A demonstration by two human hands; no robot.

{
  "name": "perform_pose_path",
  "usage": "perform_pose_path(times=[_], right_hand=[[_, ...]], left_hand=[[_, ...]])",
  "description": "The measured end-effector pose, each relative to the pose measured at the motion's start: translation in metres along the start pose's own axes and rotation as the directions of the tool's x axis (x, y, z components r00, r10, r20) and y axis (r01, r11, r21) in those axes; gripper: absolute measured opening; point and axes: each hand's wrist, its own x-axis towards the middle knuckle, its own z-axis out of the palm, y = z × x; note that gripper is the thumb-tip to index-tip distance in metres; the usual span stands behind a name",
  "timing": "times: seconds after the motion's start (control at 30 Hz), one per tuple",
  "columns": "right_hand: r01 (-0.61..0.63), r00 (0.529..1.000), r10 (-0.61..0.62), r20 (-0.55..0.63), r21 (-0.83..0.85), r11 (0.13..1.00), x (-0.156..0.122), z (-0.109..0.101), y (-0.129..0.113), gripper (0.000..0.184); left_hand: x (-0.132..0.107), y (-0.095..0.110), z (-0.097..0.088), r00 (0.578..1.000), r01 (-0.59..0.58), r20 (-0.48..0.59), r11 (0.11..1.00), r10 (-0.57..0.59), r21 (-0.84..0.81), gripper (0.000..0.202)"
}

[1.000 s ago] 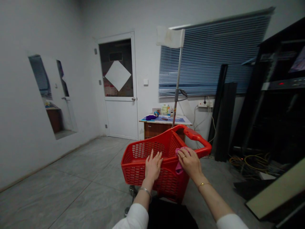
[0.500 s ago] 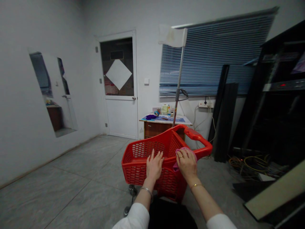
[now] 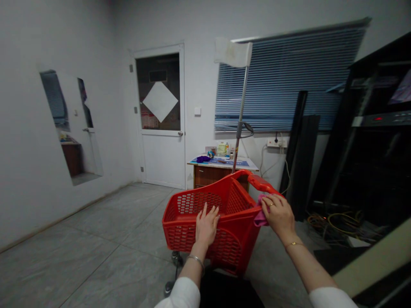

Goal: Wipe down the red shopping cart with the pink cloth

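Note:
A red plastic shopping cart (image 3: pixel 229 252) with honeycomb-patterned sides stands right in front of me. My left hand (image 3: pixel 206 226) lies on its near rim, fingers spread and holding nothing. In my right hand (image 3: pixel 278 214) is a pink cloth (image 3: pixel 261 217), pressed against the cart's frame where the near side rises into the handle (image 3: pixel 261 183). The fingers are bent over the cloth and part of it hangs below them. A pole (image 3: pixel 242 102) with a white flag (image 3: pixel 233 52) rises behind the cart's handle end.
A small desk (image 3: pixel 221 162) with bottles and a purple cloth (image 3: pixel 203 159) stands behind the cart. To the right are a dark rack (image 3: pixel 362 171), leaning black panels (image 3: pixel 306 162) and tangled cables (image 3: pixel 343 222). A white door (image 3: pixel 163 158) is in the back wall.
My right hand has slid the pink cloth to the right along the cart's rim to the base of the handle. My left hand stays nearly in place on the rim.

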Motion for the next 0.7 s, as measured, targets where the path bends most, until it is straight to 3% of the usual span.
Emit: perform_pose_path(times=[0.07, 0.13, 0.37, 0.47, 0.57, 0.7], right_hand=[[-0.046, 0.999, 0.046, -0.009, -0.027, 0.999, 0.002, 0.0, 0.012, 0.021], [-0.084, 0.996, 0.083, -0.022, -0.05, 0.995, 0.001, 0.002, 0.007, 0.02], [-0.036, 0.999, 0.036, 0.007, 0.024, 0.999, -0.017, 0.009, -0.084, 0.02], [0.014, 0.999, -0.018, 0.043, 0.089, 0.996, -0.019, 0.01, -0.106, 0.02], [0.073, 0.995, -0.081, 0.056, 0.126, 0.989, -0.018, 0.009, -0.103, 0.02], [0.095, 0.992, -0.102, 0.076, 0.097, 0.991, -0.011, 0.004, -0.064, 0.02]], left_hand=[[0.0, 0.003, 0.0, 1.0, -0.001, -0.002, 1.0, 0.001, -0.005, 0.039], [-0.001, 0.005, -0.001, 1.0, 0.003, -0.008, 1.0, -0.003, -0.008, 0.039], [-0.001, 0.008, -0.004, 1.0, 0.023, 0.004, 1.0, -0.023, -0.008, 0.039], [-0.001, 0.006, -0.006, 1.0, 0.016, 0.015, 1.0, -0.016, -0.004, 0.04], [-0.001, 0.003, -0.007, 1.0, 0.01, 0.024, 1.0, -0.01, 0.002, 0.04], [-0.001, 0.001, -0.006, 1.0, -0.004, 0.026, 1.0, 0.003, 0.011, 0.041]])
